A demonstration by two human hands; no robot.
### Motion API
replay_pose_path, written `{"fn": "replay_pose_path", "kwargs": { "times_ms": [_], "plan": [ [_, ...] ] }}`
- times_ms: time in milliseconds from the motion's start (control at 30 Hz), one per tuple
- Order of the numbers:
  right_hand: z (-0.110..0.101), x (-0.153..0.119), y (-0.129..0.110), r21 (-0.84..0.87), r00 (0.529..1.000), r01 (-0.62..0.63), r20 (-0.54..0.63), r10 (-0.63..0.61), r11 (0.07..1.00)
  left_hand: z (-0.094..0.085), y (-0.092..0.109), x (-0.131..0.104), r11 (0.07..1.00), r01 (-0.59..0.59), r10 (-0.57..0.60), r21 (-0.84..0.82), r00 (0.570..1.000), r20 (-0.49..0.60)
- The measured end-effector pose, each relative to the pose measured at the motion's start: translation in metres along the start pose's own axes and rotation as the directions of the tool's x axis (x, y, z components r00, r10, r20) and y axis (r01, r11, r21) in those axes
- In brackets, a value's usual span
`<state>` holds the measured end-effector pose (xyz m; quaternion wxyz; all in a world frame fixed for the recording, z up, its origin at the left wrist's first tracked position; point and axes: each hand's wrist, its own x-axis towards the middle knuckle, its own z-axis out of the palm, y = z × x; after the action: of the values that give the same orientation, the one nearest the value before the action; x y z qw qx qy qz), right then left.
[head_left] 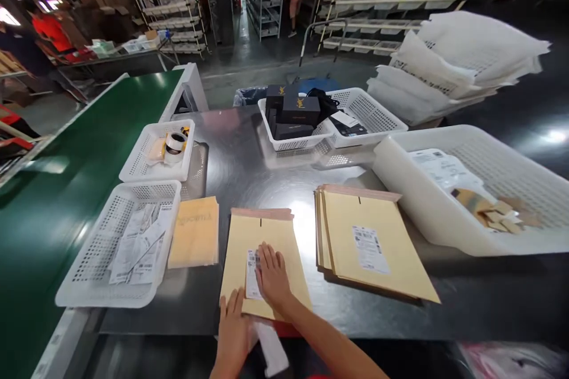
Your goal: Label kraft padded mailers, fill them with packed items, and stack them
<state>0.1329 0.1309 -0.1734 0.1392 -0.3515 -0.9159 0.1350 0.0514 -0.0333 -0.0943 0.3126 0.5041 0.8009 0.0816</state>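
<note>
A yellow padded envelope (pixel 275 231) lies flat on the metal table before me, a white label (pixel 251 284) on it. My right hand (pixel 272 275) rests palm down with fingers stretched out, partly covering the label. At the envelope's lower left corner, my left hand (pixel 233 323) presses with extended fingers. White backing paper (pixel 271 348) hangs below the table edge beside my left hand. To the right sits a stack of yellow envelopes (pixel 342 213), the top one labelled.
Orange-yellow packets (pixel 194 234) and a basket of papers (pixel 169 189) lie left, near a tape basket (pixel 133 157) and a green conveyor (pixel 95 121). Black boxes (pixel 300 111) fill a back basket. A large white bin (pixel 413 213) stands right. People are in the background.
</note>
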Motion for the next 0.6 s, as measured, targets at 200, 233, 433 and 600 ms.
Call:
{"fn": "replay_pose_path", "kwargs": {
  "times_ms": [200, 233, 433, 600],
  "plan": [
    [-0.003, -0.006, -0.001, 0.035, 0.956, 0.237, 0.168, -0.24, 0.971, 0.0, -0.013, -0.003, 0.995, -0.07, 0.062, 0.068, 0.992, 0.112],
    [-0.006, -0.003, 0.0, 0.094, 0.912, 0.336, 0.216, -0.349, 0.937, 0.001, -0.013, -0.004, 0.995, -0.063, 0.055, 0.075, 0.992, 0.111],
    [-0.025, 0.021, 0.017, 0.256, 0.808, 0.431, 0.317, -0.496, 0.865, -0.006, -0.009, 0.004, 0.999, -0.027, 0.022, 0.027, 0.988, 0.151],
    [-0.022, 0.012, 0.007, 0.191, 0.919, 0.198, 0.304, -0.249, 0.962, -0.009, -0.021, 0.009, 0.983, 0.02, 0.008, -0.184, 0.988, 0.153]
  ]
}}
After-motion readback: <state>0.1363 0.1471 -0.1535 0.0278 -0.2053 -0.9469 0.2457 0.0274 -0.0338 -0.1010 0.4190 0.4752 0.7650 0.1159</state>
